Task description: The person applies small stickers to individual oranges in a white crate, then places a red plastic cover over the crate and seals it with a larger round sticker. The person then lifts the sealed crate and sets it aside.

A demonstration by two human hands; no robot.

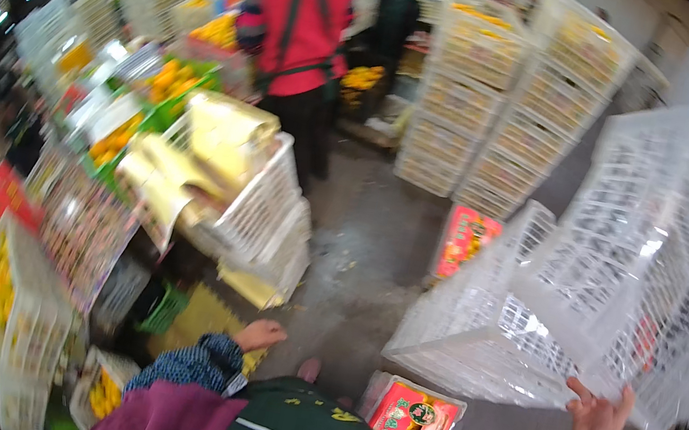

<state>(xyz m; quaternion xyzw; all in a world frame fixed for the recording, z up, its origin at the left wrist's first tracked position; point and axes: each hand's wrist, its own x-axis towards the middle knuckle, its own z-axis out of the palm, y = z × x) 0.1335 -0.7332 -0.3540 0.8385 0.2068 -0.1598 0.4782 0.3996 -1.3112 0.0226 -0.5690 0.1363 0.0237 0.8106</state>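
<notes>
On the right, my right hand [598, 424] is raised palm up with its thumb and fingers apart. Its fingertips meet the lower edge of a tilted white plastic crate [613, 235], and no firm grip shows. More white lattice crates [479, 340] lie tipped beside and below that one. My left hand [259, 335] hangs low in front of my body, its fingers loosely curled with nothing visible in them. A yellow sheet [209, 329] lies on the floor near it. Between my hands, close to my body, sits a red printed box [415, 423] with orange-yellow fruit.
White crates [246, 198] holding yellow paper sheets stand at left, beside a bench with fruit. Tall crate stacks [465, 98] rise at the back right. A person in a red vest [301, 14] stands far ahead. Crates of fruit [26, 297] stand at far left.
</notes>
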